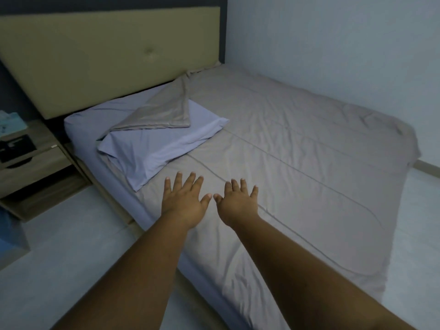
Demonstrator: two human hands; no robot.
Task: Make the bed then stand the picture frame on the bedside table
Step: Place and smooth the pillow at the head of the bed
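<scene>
A beige quilted blanket (pixel 297 158) lies spread over the bed, its top left corner folded back on a lilac pillow (pixel 157 144). Lilac fitted sheet (pixel 81 129) shows at the bed's head. My left hand (pixel 184 201) and my right hand (pixel 238 201) lie flat side by side on the blanket near the bed's left edge, fingers spread and straight, holding nothing. A dark picture frame (pixel 16 147) lies flat on the wooden bedside table (pixel 40 163) at the left.
An olive padded headboard (pixel 107 55) backs the bed. A pale wall (pixel 333 44) runs along the bed's right side. A teal object (pixel 10 122) sits at the back of the bedside table. Light floor (pixel 71 246) lies left of the bed.
</scene>
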